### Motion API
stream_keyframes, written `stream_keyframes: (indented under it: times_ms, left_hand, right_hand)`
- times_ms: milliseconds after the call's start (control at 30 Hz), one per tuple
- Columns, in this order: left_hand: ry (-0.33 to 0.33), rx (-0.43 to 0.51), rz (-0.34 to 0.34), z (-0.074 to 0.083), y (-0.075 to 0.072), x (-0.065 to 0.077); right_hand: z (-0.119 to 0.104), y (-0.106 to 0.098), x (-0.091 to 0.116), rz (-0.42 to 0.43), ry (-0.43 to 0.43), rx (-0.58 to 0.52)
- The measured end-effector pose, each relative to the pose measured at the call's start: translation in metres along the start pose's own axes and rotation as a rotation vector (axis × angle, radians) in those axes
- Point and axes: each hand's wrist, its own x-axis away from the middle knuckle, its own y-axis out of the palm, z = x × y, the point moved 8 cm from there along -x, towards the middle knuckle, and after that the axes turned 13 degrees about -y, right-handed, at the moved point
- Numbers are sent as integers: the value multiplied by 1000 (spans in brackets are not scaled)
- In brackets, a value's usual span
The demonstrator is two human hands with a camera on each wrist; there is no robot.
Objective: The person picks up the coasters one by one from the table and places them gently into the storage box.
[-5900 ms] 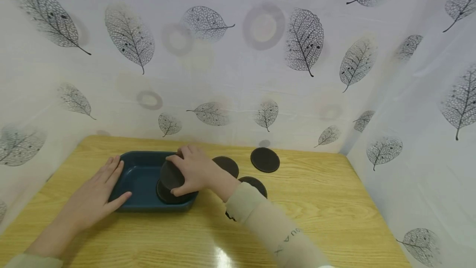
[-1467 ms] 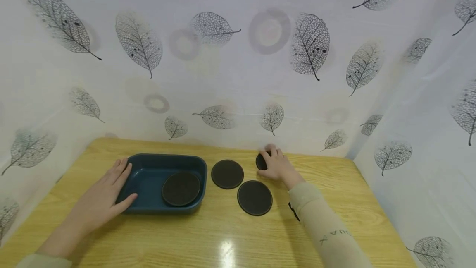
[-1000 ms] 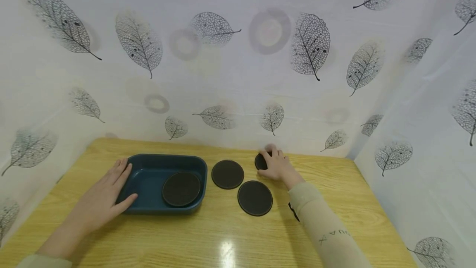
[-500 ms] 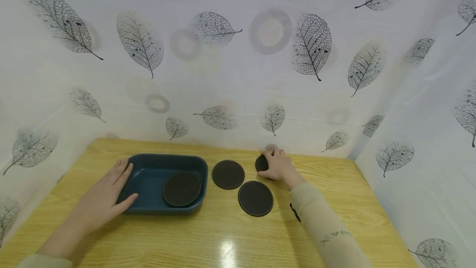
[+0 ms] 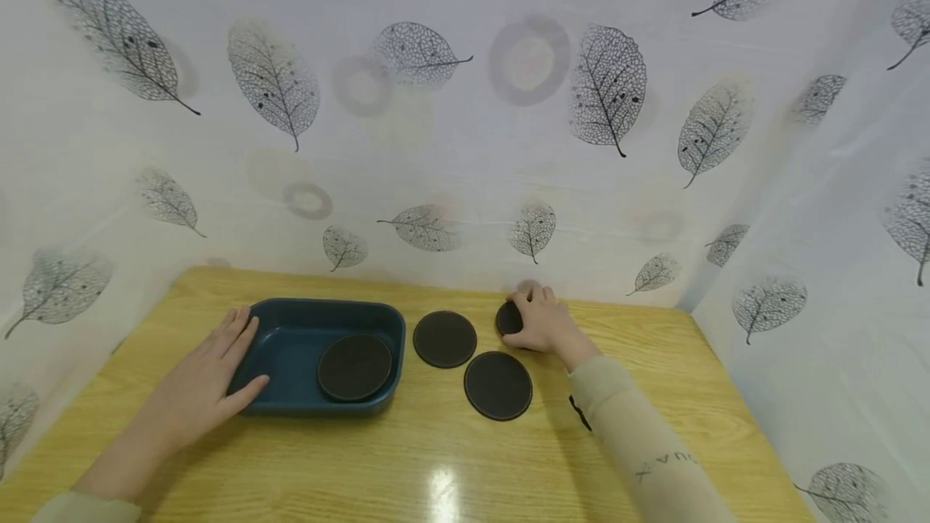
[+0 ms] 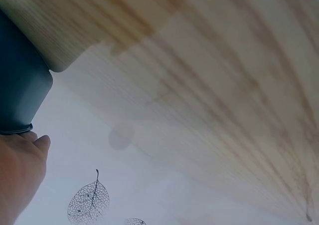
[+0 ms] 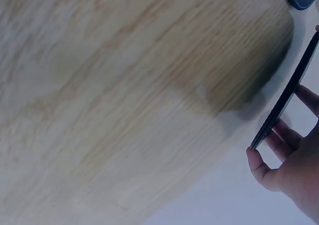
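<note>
With thumb and fingers at opposite edges, my right hand (image 5: 543, 324) grips a round black coaster (image 5: 508, 319) near the table's back edge. The right wrist view has this coaster (image 7: 281, 108) edge-on, the thumb at one end and fingers along its far side. On the left, my left hand (image 5: 196, 382) lies with extended fingers over the left rim of a dark blue rectangular tray (image 5: 285, 374). Inside the tray's right half lies a black coaster (image 5: 354, 368). Two more coasters, a rear one (image 5: 445, 339) and a nearer one (image 5: 497, 386), lie flat between tray and right hand.
Everything stands on a wood-grain table (image 5: 349, 466). A pale curtain (image 5: 465, 144) printed with leaves rises right behind the back edge and along the sides. A dark strap (image 5: 579, 412) shows under the right sleeve.
Earlier my right hand held a coaster over the tray; it has since moved right to the far coaster. Over the last second it barely shifts. The left hand stays at the tray.
</note>
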Motion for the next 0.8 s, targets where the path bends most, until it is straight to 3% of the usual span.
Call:
stream_keyframes:
  times_ms: [800]
  left_hand:
    - [7, -2, 2, 0, 1, -1]
  right_hand:
    - [-74, -38, -8, 53, -199, 145]
